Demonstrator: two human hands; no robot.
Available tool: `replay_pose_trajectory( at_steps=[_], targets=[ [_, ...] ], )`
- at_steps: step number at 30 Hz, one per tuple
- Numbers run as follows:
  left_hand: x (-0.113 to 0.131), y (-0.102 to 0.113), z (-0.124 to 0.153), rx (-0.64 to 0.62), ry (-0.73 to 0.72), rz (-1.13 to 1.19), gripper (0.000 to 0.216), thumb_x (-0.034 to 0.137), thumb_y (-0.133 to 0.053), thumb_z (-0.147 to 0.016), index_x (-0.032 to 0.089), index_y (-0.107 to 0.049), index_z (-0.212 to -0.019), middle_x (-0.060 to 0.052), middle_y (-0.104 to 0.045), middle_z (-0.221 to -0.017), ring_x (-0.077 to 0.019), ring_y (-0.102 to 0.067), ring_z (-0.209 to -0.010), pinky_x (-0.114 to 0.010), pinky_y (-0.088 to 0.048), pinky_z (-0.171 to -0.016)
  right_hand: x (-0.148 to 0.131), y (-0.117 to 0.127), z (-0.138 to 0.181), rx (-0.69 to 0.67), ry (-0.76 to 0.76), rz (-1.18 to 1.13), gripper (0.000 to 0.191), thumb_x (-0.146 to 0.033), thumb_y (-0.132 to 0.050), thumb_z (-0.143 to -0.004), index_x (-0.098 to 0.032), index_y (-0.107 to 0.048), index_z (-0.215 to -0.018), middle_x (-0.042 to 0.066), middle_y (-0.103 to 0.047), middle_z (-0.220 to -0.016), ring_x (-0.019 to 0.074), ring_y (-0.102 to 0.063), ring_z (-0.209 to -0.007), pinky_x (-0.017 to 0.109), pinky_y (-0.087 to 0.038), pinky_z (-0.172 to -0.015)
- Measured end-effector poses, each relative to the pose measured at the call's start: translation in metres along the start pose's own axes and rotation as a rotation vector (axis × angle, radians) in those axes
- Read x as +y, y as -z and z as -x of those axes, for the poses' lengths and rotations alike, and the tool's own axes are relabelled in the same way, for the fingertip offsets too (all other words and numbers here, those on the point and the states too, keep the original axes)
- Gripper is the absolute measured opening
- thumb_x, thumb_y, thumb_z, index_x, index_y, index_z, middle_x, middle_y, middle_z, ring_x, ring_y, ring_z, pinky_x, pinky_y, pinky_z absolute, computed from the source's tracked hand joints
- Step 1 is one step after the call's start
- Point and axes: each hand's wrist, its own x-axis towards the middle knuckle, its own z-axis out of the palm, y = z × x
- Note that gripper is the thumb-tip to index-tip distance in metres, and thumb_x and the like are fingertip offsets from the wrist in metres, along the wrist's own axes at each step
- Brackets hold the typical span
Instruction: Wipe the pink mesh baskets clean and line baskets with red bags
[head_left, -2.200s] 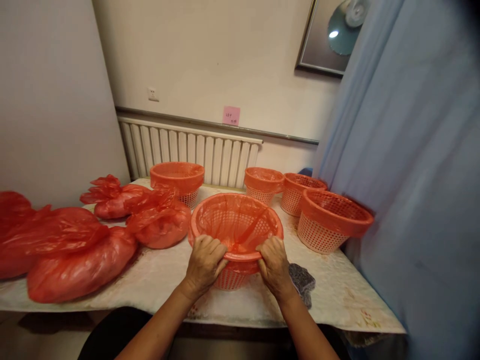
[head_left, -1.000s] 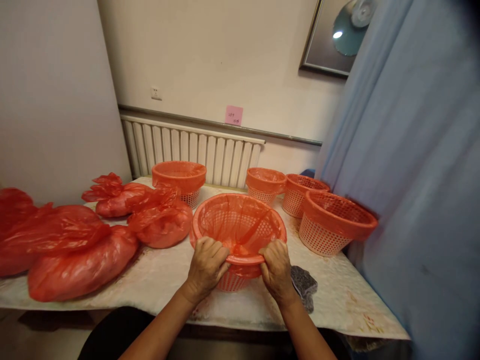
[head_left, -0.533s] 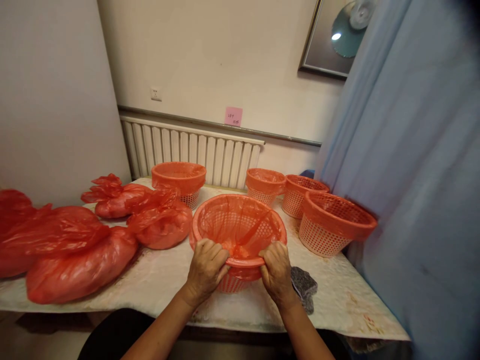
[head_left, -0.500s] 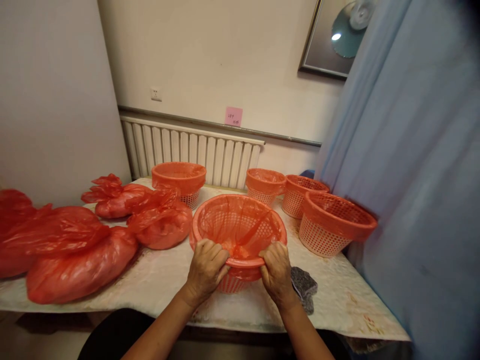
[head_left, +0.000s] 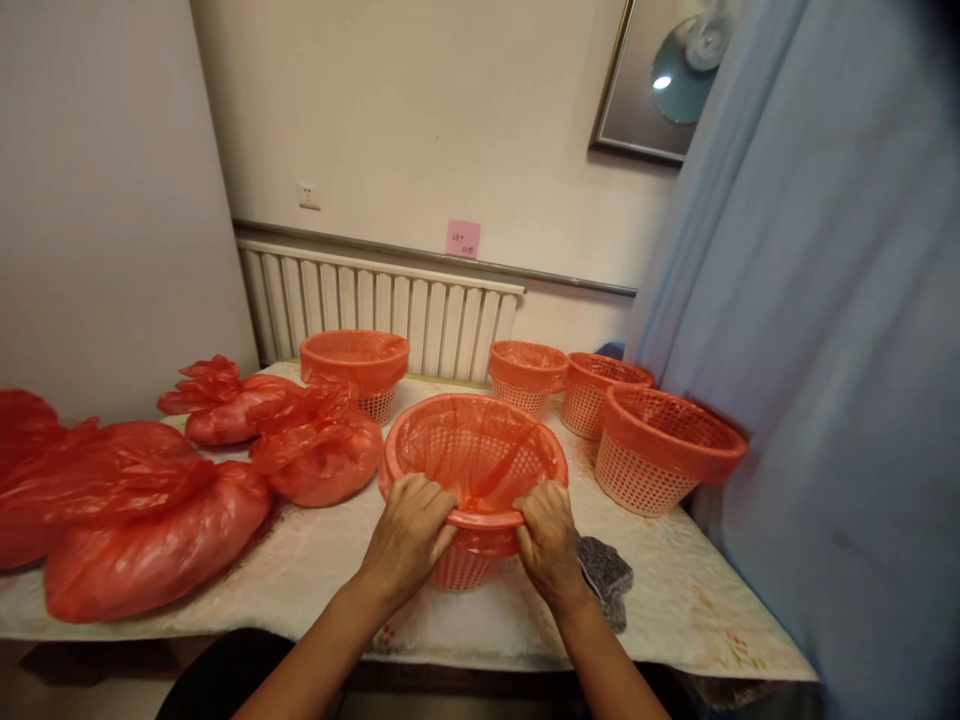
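In front of me stands a perforated plastic wastebasket (head_left: 461,572), lined with a thin red plastic bag (head_left: 480,455) whose edge is folded over the rim. My left hand (head_left: 410,525) is closed around the near rim on the left, fingers over the top and thumb underneath. On the right of the same near rim, my right hand (head_left: 547,535) grips in a like way. Both hands pinch the bag's folded edge together with the rim. A dark grey cloth (head_left: 604,578) lies beside my right wrist.
Several lined baskets stand further back: one at left (head_left: 354,362), one at centre (head_left: 527,372), two at right (head_left: 652,480). Filled, knotted red bags (head_left: 161,540) cover the table's left side. A blue curtain (head_left: 825,350) hangs along the right edge; a radiator (head_left: 375,300) is behind.
Both hands keep their hold on the near rim, with hardly any shift. The whole view has moved slightly, as the camera tilted a little.
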Motion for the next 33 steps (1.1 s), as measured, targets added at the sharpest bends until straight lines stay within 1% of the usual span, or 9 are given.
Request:
replay_pose_trajectory(
  at_steps=[5,9,13,16,19,23,26,30,33],
  targets=[
    [0.023,0.01,-0.007,-0.048,-0.003,0.106,0.034,0.016,-0.059,-0.083,0.021,-0.051,-0.116,-0.006,-0.061,-0.111,-0.025,-0.049,-0.11,-0.05,-0.029,-0.103,-0.021,-0.004,-0.007,-0.056,-0.056,0.083,0.019,-0.018,-0.04,-0.091,-0.02,-0.05,-0.075,0.002,-0.047,-0.073,0.0197,-0.04,-0.076,0.037,-0.032,-0.073],
    [0.026,-0.001,-0.007,-0.097,-0.045,0.051,0.019,0.013,-0.05,-0.088,0.02,-0.057,-0.104,-0.003,-0.063,-0.086,-0.0217,-0.055,-0.086,-0.049,-0.038,-0.095,-0.043,-0.004,-0.014,-0.126,-0.1,0.176,0.018,-0.019,-0.044,-0.09,-0.02,-0.048,-0.072,0.003,-0.049,-0.073,0.0202,-0.04,-0.075,0.037,-0.031,-0.073],
    [0.011,-0.009,-0.003,-0.068,-0.068,0.034,0.02,0.011,-0.041,-0.09,0.019,-0.058,-0.097,-0.003,-0.059,-0.077,-0.0216,-0.051,-0.076,-0.045,-0.043,-0.082,-0.041,0.01,-0.021,-0.274,0.017,0.192,0.01,-0.019,-0.049,-0.087,-0.02,-0.05,-0.078,0.003,-0.052,-0.077,0.0196,-0.042,-0.076,0.035,-0.03,-0.07],
    [0.005,-0.007,0.005,0.032,-0.067,0.064,0.024,0.011,-0.042,-0.09,0.02,-0.055,-0.108,-0.007,-0.061,-0.091,-0.024,-0.054,-0.09,-0.046,-0.042,-0.089,-0.027,0.019,-0.025,-0.338,0.088,0.206,0.012,-0.016,-0.049,-0.088,-0.02,-0.05,-0.077,0.001,-0.053,-0.075,0.0173,-0.043,-0.073,0.031,-0.029,-0.067],
    [0.001,-0.004,0.019,0.251,0.031,0.047,0.035,0.017,-0.048,-0.089,0.019,-0.046,-0.124,-0.012,-0.056,-0.117,-0.0278,-0.049,-0.113,-0.048,-0.038,-0.098,-0.011,0.022,-0.029,-0.339,0.087,0.216,0.018,-0.014,-0.047,-0.088,-0.02,-0.047,-0.071,-0.002,-0.052,-0.07,0.0144,-0.042,-0.068,0.029,-0.027,-0.064],
    [-0.027,-0.03,0.051,0.449,0.389,-0.007,0.038,0.033,-0.044,-0.089,0.013,-0.049,-0.121,-0.015,-0.052,-0.119,-0.0296,-0.046,-0.118,-0.05,-0.036,-0.102,0.004,0.02,-0.043,-0.286,0.033,0.225,0.018,-0.013,-0.047,-0.084,-0.02,-0.046,-0.068,-0.003,-0.051,-0.068,0.0133,-0.041,-0.066,0.028,-0.026,-0.062],
    [-0.065,-0.081,0.083,0.26,0.629,-0.053,0.046,0.045,-0.035,-0.088,0.011,-0.056,-0.109,-0.016,-0.051,-0.116,-0.0309,-0.047,-0.114,-0.05,-0.039,-0.101,0.016,0.019,-0.06,-0.254,-0.001,0.245,0.016,-0.011,-0.047,-0.082,-0.019,-0.048,-0.069,-0.002,-0.053,-0.068,0.0132,-0.042,-0.066,0.028,-0.025,-0.062],
    [-0.1,-0.152,0.121,-0.106,0.731,-0.179,0.048,0.037,-0.031,-0.088,0.005,-0.058,-0.111,-0.02,-0.051,-0.125,-0.0312,-0.045,-0.122,-0.046,-0.041,-0.1,0.038,0.016,-0.08,-0.225,-0.015,0.307,0.015,-0.01,-0.046,-0.082,-0.019,-0.049,-0.07,-0.001,-0.055,-0.069,0.0138,-0.043,-0.067,0.028,-0.025,-0.064],
    [-0.103,-0.178,0.137,-0.296,0.738,-0.278,0.044,0.032,-0.036,-0.088,0.008,-0.057,-0.118,-0.018,-0.051,-0.133,-0.0291,-0.045,-0.125,-0.043,-0.04,-0.1,0.059,0.013,-0.09,-0.23,-0.032,0.382,0.015,-0.01,-0.045,-0.083,-0.019,-0.051,-0.073,0.0,-0.057,-0.072,0.0143,-0.044,-0.069,0.028,-0.024,-0.065]
  ],
)
